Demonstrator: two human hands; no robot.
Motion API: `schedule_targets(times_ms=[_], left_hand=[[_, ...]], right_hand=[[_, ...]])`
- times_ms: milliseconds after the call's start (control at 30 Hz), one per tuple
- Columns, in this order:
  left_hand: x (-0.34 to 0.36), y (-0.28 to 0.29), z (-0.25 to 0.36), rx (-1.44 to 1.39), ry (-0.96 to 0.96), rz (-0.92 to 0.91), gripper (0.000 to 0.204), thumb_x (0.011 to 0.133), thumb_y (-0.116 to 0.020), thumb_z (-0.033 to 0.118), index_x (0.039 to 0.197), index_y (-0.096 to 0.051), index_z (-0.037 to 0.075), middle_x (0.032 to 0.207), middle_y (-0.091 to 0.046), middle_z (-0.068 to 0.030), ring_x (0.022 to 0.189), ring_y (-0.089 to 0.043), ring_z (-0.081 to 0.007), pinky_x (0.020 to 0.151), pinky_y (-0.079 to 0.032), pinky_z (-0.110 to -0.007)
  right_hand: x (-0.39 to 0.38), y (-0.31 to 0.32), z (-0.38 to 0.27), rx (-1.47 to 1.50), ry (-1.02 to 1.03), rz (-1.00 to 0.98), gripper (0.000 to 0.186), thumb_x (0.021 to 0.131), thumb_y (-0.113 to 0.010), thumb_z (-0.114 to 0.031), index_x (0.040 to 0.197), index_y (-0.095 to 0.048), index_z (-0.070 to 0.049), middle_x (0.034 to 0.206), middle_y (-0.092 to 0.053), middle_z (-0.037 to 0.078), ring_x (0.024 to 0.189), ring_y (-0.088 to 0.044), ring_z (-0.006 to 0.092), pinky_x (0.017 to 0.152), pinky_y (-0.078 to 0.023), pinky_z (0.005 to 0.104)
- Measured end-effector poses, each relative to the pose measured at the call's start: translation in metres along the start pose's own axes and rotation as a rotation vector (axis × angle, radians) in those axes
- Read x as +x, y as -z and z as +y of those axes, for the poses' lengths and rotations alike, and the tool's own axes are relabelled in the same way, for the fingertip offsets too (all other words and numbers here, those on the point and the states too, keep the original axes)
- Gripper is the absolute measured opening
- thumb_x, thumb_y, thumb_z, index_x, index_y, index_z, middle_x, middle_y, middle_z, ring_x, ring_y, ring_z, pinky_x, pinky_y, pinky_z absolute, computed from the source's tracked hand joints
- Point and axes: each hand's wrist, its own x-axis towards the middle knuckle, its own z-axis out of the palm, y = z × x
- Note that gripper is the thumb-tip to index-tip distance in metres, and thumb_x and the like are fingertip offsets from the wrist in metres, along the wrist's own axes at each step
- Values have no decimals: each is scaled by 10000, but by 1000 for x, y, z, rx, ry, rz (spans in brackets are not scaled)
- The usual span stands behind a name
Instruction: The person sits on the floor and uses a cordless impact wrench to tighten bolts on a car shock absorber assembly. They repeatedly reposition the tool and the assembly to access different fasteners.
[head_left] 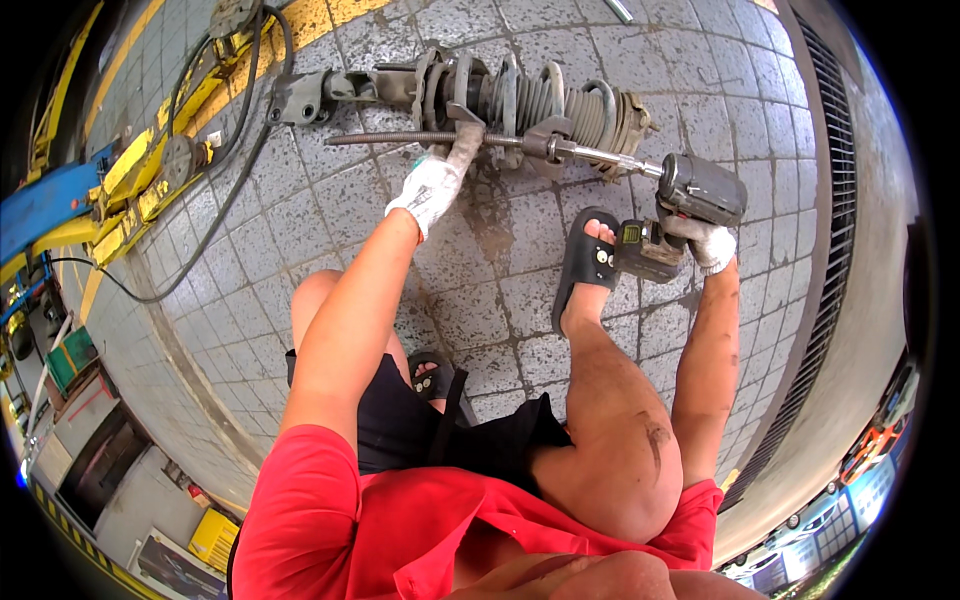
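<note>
A strut with a coil spring lies on its side on the tiled floor, its bracket end to the left. Along its near side runs a spring compressor, a threaded rod with hooked jaws over the coils. My left hand, in a soiled white glove, grips the compressor at its left jaw. In my gloved right hand is a black cordless impact wrench, held by its handle. The wrench's long socket points left and meets the rod's right end. Part of the right hand's fingers is hidden behind the tool.
A yellow and blue lift arm with a black hose stands at left. A drain grate runs down the right side. My sandalled foot is beside the wrench's battery. A metal tube lies at the far edge.
</note>
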Motion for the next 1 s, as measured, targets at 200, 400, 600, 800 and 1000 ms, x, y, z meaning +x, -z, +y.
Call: schedule_targets(times_ms=[200, 400, 600, 800, 1000], left_hand=[[-15, 0, 19, 14, 20, 6, 1315, 851, -383, 1002, 1606, -411, -74, 1636, -457, -296, 1551, -405, -420, 1249, -337, -426], [3, -5, -6, -82, -59, -2, 1298, 861, -405, 986, 1598, -421, -83, 1636, -448, -308, 1558, -384, -433, 1263, -319, -422], [-9, -2, 6, -26, 11, 25, 1321, 871, -397, 976, 1596, -379, -129, 1646, -422, -324, 1566, -370, -440, 1268, -317, -421], [-5, -5, 0, -63, 44, 9, 1310, 861, -461, 969, 1639, -341, -79, 1695, -359, -297, 1605, -308, -391, 1300, -248, -389], [-6, -6, 3, -67, -8, 14, 1188, 920, -439, 922, 1571, -470, -71, 1615, -489, -287, 1522, -440, -428, 1225, -367, -415]], right_hand=[[-1, 6, 10, -55, 39, -43, 318, 775, -803, -124, 1087, -755, -87, 1024, -723, 7, 939, -649, 177, 860, -538, 363], [-1, 0, 1, 9, -1, -24, 306, 770, -801, -91, 1073, -757, -86, 1010, -721, -1, 926, -653, 175, 841, -545, 364], [3, 4, 10, -44, 73, -52, 331, 761, -826, -102, 1086, -767, -100, 1011, -745, 13, 899, -666, 175, 828, -561, 368], [1, 2, 0, -59, 40, -44, 339, 739, -830, -93, 1071, -764, -87, 968, -731, 11, 881, -655, 176, 823, -554, 363], [-1, 3, 0, -42, -5, -30, 351, 768, -843, -133, 1107, -772, -80, 1033, -756, 33, 927, -681, 181, 857, -560, 370]])
